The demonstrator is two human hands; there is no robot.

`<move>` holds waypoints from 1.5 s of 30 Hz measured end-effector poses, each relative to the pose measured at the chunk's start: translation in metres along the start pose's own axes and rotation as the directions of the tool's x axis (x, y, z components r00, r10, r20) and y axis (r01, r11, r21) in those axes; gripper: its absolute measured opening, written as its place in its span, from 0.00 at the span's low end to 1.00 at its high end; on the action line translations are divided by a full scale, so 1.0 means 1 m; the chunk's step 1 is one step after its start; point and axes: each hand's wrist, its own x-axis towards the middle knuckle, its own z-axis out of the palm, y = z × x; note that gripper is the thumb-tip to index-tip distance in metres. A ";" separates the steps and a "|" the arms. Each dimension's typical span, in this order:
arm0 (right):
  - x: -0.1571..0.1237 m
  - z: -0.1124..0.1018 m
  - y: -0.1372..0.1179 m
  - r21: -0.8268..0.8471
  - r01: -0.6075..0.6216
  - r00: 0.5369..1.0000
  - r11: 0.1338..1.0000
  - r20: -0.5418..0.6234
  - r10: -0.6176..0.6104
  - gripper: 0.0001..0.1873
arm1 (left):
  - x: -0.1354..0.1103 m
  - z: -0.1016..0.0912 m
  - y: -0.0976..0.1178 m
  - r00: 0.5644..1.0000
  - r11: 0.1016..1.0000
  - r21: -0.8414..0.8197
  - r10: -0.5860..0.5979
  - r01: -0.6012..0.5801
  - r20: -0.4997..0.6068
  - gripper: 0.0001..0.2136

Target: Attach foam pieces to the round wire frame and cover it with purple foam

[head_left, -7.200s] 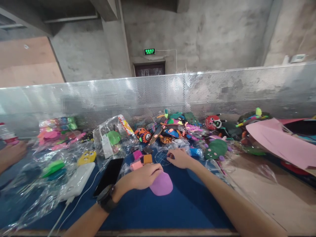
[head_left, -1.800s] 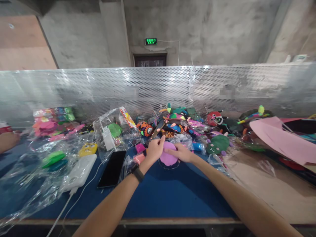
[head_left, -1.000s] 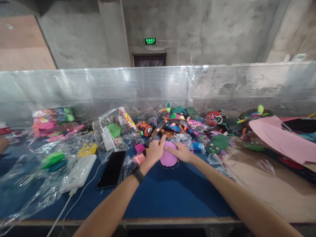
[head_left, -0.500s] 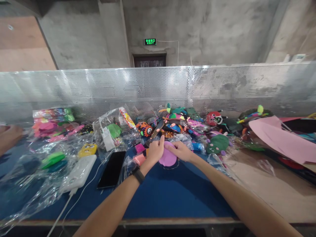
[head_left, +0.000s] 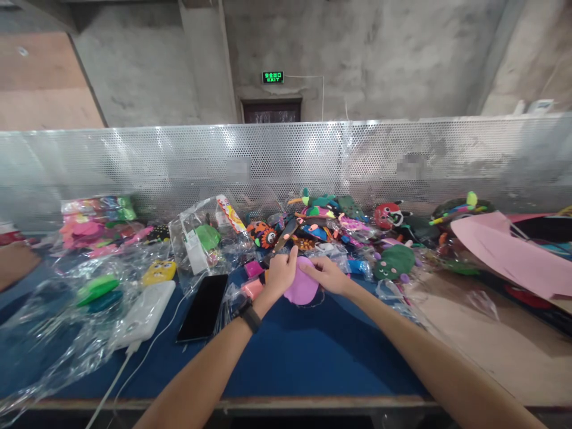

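Observation:
A flat, rounded purple piece of what looks like modelling clay (head_left: pixel 304 290) is held up in front of me above the blue table surface (head_left: pixel 322 351). My left hand (head_left: pixel 282 271), with a dark watch (head_left: pixel 249 315) on the wrist, grips its left upper edge, thumb pointing up. From the other side my right hand (head_left: pixel 329 275) pinches its upper right part, thumb on the face of the piece. Pink and magenta lumps (head_left: pixel 253 269) lie just left of my left hand. Beyond my right hand sits a green clay figure (head_left: pixel 395 262) with purple feet.
A black phone (head_left: pixel 203 308) and a white power bank (head_left: pixel 145 314) with a cable lie at left, near plastic wrap and a yellow figure (head_left: pixel 158 272). Coloured clay figures line the perforated metal divider (head_left: pixel 286 155). Pink sheets (head_left: pixel 504 250) lie right. Another person's hand (head_left: pixel 18 263) shows far left.
The purple piece has shifted slightly left and down in my fingers, and more of its left side shows. The other person's hand at far left has moved slightly down.

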 end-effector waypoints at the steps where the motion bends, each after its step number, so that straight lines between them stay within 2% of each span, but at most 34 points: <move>1: 0.000 0.000 0.001 0.012 -0.016 1.000 1.000 0.016 0.016 0.24 | 0.000 0.000 0.000 1.000 1.000 0.000 0.010 -0.010 0.014 0.32; 3: 0.002 0.000 0.002 0.002 -0.021 1.000 1.000 0.016 0.021 0.24 | 0.000 0.001 0.000 0.999 1.000 0.006 0.020 -0.020 0.029 0.32; 8: 0.004 0.000 0.004 -0.115 0.107 0.990 0.988 -0.080 -0.116 0.25 | 0.001 0.003 -0.003 1.000 0.998 0.059 -0.020 0.019 0.015 0.34; 12: 0.004 -0.002 0.007 -0.042 0.005 1.000 0.999 0.009 -0.005 0.24 | 0.001 0.003 -0.003 0.999 0.998 0.067 0.002 -0.004 0.032 0.33; 17: 0.005 -0.002 0.008 -0.138 0.088 0.993 0.987 -0.068 -0.098 0.24 | 0.001 0.002 -0.002 1.000 0.995 0.100 -0.014 0.013 0.011 0.33; 22: 0.004 -0.002 0.008 -0.088 0.034 0.999 0.996 -0.031 -0.037 0.23 | 0.001 0.002 -0.001 1.000 0.993 0.114 0.003 -0.005 0.024 0.33; 28: 0.005 -0.003 0.006 -0.146 0.083 0.992 0.986 -0.083 -0.096 0.23 | 0.000 0.001 0.000 0.999 0.993 0.118 -0.025 0.021 0.031 0.34; 33: 0.004 -0.002 0.006 -0.079 0.035 0.999 0.996 -0.024 -0.037 0.23 | -0.002 -0.001 0.004 0.999 0.993 0.120 0.007 -0.012 0.048 0.32; 37: 0.004 -0.001 0.008 -0.110 0.071 0.995 0.991 -0.066 -0.078 0.22 | -0.003 -0.001 0.004 0.998 0.993 0.120 -0.022 0.016 0.052 0.32; 41: 0.005 -0.001 0.010 -0.057 0.021 0.999 0.998 -0.035 -0.023 0.24 | -0.004 -0.001 0.004 0.997 0.998 0.062 0.002 -0.007 0.073 0.32; 45: 0.005 -0.001 0.009 -0.110 0.051 0.995 0.993 -0.083 -0.061 0.26 | -0.004 -0.001 0.004 0.998 0.999 0.047 -0.022 0.020 0.055 0.32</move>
